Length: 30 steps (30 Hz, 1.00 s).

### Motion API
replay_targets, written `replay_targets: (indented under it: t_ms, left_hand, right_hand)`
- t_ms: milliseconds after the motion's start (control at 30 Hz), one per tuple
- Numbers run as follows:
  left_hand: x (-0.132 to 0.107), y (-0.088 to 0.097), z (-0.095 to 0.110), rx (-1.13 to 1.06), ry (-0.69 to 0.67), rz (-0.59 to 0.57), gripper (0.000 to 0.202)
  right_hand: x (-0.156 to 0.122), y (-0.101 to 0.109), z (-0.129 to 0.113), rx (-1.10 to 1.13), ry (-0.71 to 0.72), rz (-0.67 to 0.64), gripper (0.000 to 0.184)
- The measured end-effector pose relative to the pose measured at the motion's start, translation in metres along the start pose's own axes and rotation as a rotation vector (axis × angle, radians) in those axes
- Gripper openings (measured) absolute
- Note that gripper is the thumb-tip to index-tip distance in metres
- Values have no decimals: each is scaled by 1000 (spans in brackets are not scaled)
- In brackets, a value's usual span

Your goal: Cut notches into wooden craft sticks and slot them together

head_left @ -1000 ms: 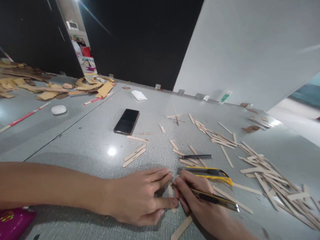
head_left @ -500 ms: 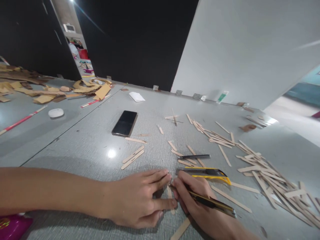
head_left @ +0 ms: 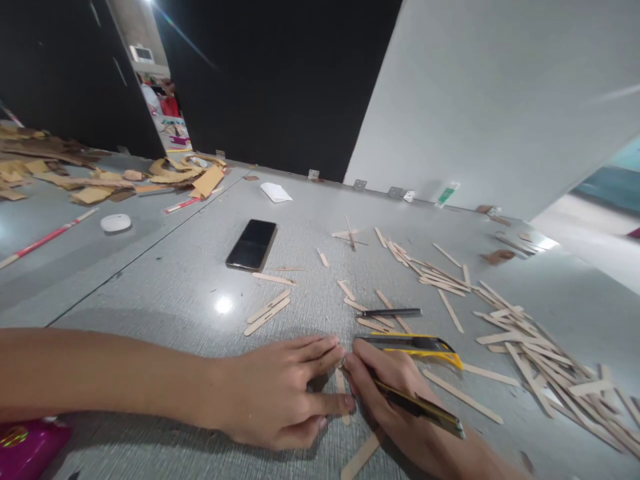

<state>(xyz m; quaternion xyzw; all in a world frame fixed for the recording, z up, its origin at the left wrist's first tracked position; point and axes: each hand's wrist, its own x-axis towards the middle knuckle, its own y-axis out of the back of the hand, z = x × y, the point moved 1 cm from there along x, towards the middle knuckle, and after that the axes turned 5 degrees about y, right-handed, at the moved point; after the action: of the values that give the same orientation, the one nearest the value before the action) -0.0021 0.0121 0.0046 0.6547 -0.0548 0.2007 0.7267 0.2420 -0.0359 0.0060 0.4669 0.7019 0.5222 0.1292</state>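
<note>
My left hand lies palm down, its fingertips and thumb pinning a wooden craft stick against the tabletop. In my right hand a slim dark and gold utility knife is gripped like a pen, its tip down at the upper end of that stick. The blade tip is mostly hidden by my fingers. Just beyond my right hand lies a yellow and black box cutter, with a black pen behind it resting over several sticks. Another craft stick lies under my right wrist.
A large pile of craft sticks spreads to the right. A phone, a white case and brown paper scraps lie left of centre and far left. A magenta packet sits at the near left.
The view has shifted slightly. The rear end of the utility knife has dipped and moved a little left, while my left hand stays on the stick.
</note>
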Motion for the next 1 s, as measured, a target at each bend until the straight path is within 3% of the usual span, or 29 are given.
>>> replay_targets:
  t_ms: [200, 300, 533, 833, 1000]
  left_hand:
    - [2, 2, 1, 9, 17, -15, 42]
    - [1, 2, 1, 16, 19, -17, 43]
    - [1, 2, 2, 5, 3, -14, 46]
    - [0, 0, 1, 19, -6, 0, 45]
    - [2, -1, 1, -14, 2, -18, 44]
  right_hand:
    - [12, 7, 2, 64, -64, -2, 28]
    - [23, 10, -6, 148, -162, -14, 40]
    - [20, -5, -8, 319, -386, 1, 47]
    - [9, -1, -7, 283, -318, 15, 31]
    - [18, -8, -5, 431, -416, -14, 43]
